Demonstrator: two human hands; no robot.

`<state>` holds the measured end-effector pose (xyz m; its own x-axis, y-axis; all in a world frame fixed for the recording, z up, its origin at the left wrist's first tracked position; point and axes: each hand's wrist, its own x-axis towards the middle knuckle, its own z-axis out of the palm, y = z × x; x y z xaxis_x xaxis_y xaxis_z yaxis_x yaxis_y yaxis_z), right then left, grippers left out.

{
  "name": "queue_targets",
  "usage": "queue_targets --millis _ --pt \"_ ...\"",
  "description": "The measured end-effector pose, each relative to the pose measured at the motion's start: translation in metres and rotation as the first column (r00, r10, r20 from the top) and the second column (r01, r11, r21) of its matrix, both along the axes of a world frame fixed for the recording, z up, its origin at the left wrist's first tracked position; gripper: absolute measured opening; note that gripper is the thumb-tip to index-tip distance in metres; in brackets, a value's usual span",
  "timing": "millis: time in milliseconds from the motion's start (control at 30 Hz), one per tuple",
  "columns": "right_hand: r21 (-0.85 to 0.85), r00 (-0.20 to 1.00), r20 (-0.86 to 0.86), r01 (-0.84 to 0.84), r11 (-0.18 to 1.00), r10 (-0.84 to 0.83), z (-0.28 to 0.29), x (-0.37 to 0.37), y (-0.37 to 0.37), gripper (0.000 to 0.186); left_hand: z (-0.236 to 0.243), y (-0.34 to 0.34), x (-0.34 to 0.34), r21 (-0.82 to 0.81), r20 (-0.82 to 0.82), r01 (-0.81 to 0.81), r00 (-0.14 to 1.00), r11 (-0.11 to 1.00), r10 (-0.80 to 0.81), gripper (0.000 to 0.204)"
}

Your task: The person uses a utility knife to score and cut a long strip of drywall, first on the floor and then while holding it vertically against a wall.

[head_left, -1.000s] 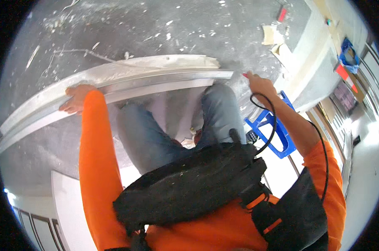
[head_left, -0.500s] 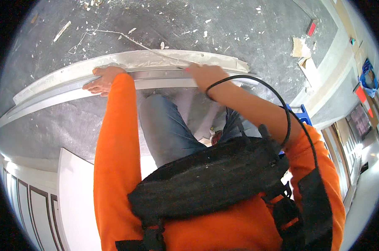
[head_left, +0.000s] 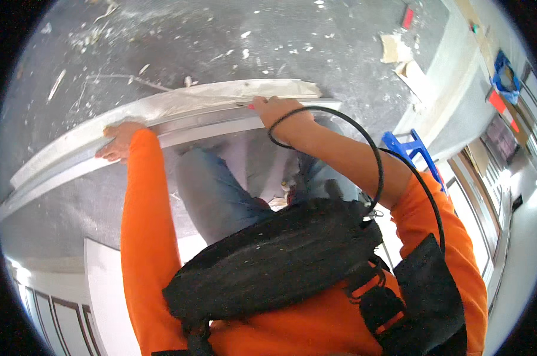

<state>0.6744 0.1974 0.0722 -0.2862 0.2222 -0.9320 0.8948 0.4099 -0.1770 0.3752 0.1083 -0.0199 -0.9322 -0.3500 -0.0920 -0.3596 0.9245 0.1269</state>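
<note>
My left hand (head_left: 120, 141) grips the long light-grey metal strip (head_left: 191, 120) along its left part, fingers bent over its lower edge. A curved-looking whitish board (head_left: 215, 89) lies alongside, just above the strip. My right hand (head_left: 283, 115) is closed on a small red tool (head_left: 250, 106) with a thin grey tip, held over the strip at centre right; what the tip touches is too small to tell. A black cable (head_left: 378, 178) loops round my right wrist. My bent knees (head_left: 206, 184) are below the strip, behind a black bag (head_left: 268, 261).
The dusty grey floor (head_left: 179, 41) holds white scraps, torn card (head_left: 414, 80) and a red block (head_left: 408, 18). A blue plastic stool (head_left: 417, 148) stands at my right. Further right are a blue bag (head_left: 506, 80) and long boards. A white panel (head_left: 102, 285) is at lower left.
My right hand has swept leftward from beyond the strip's right end onto it, carrying the red tool. My left hand stays on the strip; the view has shifted slightly.
</note>
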Motion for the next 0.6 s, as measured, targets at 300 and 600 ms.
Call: queue_targets --millis 300,600 --pt "0.123 0.925 0.379 -0.018 0.992 -0.03 0.058 0.246 0.057 0.027 0.011 0.007 0.0 0.073 0.034 -0.015 0.999 0.997 0.013 0.077" --pt "0.034 0.986 0.167 0.014 0.999 -0.019 0.015 0.041 0.016 0.035 0.012 0.001 -0.002 -0.015 0.049 -0.026 0.998 1.0 0.027 0.075"
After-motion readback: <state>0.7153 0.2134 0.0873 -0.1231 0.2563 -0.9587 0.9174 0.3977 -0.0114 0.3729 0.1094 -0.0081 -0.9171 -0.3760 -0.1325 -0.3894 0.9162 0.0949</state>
